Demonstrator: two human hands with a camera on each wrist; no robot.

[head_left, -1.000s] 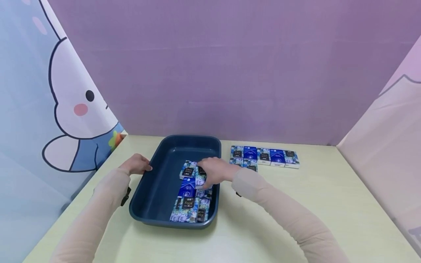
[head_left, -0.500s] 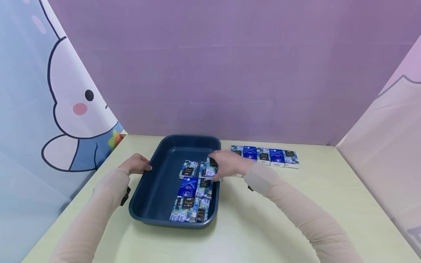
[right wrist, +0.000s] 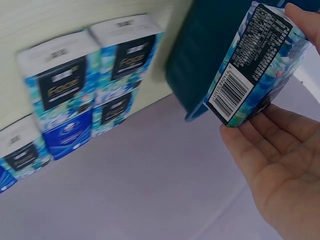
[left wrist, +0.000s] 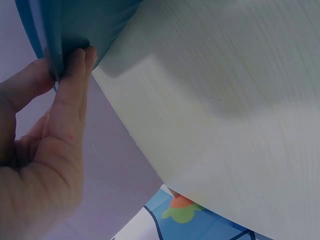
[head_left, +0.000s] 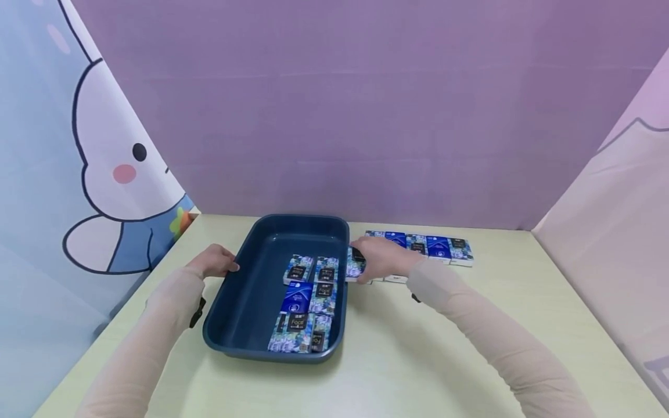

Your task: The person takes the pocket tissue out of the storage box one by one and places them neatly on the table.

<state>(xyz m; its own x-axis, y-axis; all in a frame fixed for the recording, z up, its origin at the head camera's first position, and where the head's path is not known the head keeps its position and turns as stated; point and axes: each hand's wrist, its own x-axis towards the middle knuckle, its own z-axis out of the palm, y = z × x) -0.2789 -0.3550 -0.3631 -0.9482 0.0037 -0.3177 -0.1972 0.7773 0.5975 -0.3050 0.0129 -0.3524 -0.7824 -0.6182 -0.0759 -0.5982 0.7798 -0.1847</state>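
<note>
A dark blue plastic tub stands on the table in the head view. My left hand pinches its left rim between thumb and fingers, which the left wrist view confirms up close. Beyond the tub's right rim, my right hand grips a floral tissue pack by its sides; its barcode face shows in the right wrist view. Inside the tub, along its right side, lie several tissue packs, among them a plain blue pack and a floral pack. Part of the held pack is hidden by my fingers.
To the right of the tub, packs stand on the table in rows; a blue tissue pack is in the back row, partly covered by my right hand at its left end. A purple cloth wall rises behind the table's back edge.
My right hand has carried the floral pack from over the tub rightward past the rim, toward the rows on the table. My left hand has stayed at the tub's left rim.
</note>
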